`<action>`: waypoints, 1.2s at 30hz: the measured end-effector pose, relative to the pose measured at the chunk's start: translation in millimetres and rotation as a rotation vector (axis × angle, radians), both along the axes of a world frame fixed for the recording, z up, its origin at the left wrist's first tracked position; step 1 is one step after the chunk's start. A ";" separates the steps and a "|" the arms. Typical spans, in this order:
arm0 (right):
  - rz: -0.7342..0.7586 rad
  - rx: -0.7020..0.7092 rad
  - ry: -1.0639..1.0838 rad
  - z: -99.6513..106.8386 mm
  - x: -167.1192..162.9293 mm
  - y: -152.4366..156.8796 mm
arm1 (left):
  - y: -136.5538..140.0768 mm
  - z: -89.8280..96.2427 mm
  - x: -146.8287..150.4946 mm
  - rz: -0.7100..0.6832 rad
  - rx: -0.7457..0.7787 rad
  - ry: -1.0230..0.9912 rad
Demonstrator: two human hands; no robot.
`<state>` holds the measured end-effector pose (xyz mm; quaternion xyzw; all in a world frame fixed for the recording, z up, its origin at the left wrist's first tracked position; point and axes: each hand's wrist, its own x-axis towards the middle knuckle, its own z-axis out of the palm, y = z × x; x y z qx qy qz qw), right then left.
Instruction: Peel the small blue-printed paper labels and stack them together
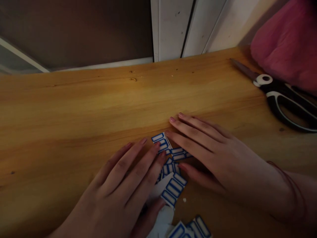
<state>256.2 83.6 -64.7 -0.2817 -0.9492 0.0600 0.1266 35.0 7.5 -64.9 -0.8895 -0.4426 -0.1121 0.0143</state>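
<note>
Small white paper pieces printed with blue-edged boxes, like cut label stickers (174, 188), lie in a loose overlapping pile on the wooden tabletop. My left hand (123, 185) rests over the pile's left side, fingers stretched out, two fingertips touching the uppermost piece. On the other side my right hand (210, 155) lies flat with its fingers extended, its thumb and index finger against the pieces. Part of the pile is hidden beneath both hands. More pieces, some plain white side up, lie at the bottom edge near my left thumb.
Black-and-white scissors (266, 81) lie at the right, blades pointing to the back left. Behind them sits a pink fluffy item (284, 43). White panels (173, 29) and a dark pane (86, 33) stand along the back edge of the wooden table (74, 105).
</note>
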 end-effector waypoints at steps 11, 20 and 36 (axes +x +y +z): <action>0.052 0.061 0.059 -2.8 2.1 0.0 | -0.7 0.2 0.5 0.109 0.000 0.013; 0.059 0.054 0.063 -2.3 3.5 1.3 | -0.6 1.1 1.6 0.142 0.002 0.008; 0.050 0.057 0.035 1.2 1.6 -1.2 | 0.5 1.4 1.7 0.125 -0.008 0.006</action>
